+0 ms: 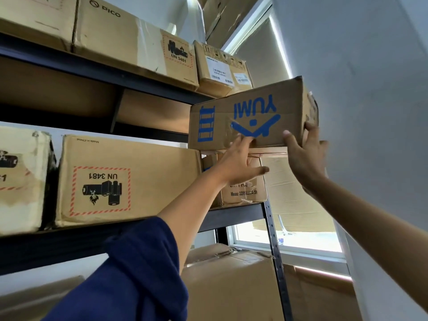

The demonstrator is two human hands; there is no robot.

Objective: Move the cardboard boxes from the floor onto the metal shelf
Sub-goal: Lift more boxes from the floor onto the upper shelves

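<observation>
Head view: my left hand presses flat, fingers straight, against the front of the upside-down YUMI box, while my right hand keeps a curled grip on its lower right corner. The box sits on a smaller carton on the metal shelf.

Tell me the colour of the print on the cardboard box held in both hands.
Blue, on the brown cardboard box; head view.
</observation>
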